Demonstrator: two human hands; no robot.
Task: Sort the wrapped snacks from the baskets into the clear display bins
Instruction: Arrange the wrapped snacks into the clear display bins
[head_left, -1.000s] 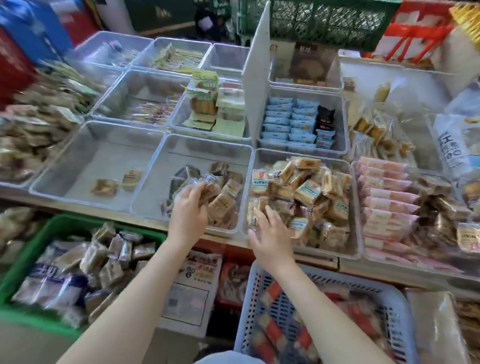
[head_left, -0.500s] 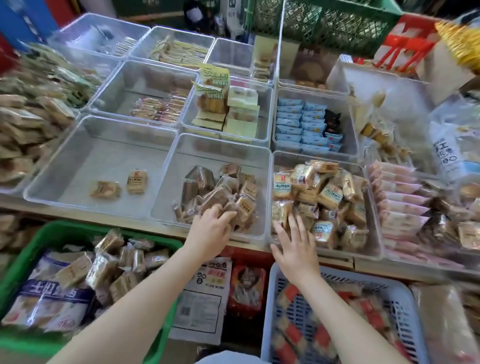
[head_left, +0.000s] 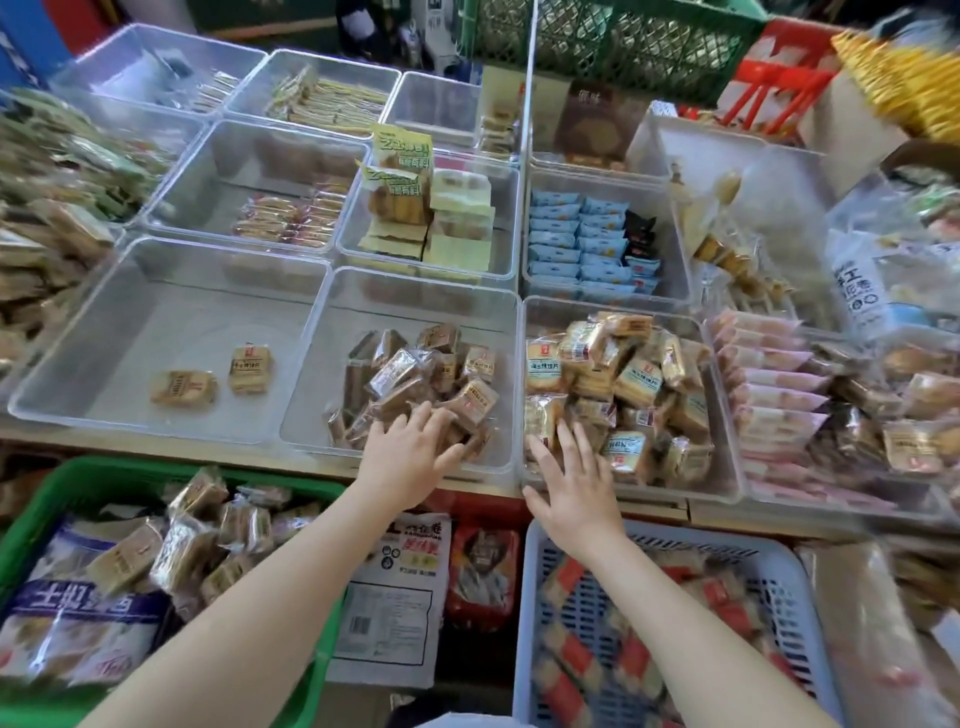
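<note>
Under the flat, spread left hand, brown wrapped snacks; right hand likewise spread, empty.

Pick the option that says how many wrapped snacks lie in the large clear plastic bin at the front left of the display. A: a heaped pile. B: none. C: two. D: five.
C: the large clear plastic bin holds only two tan wrapped snacks, lying apart on its floor.
</note>
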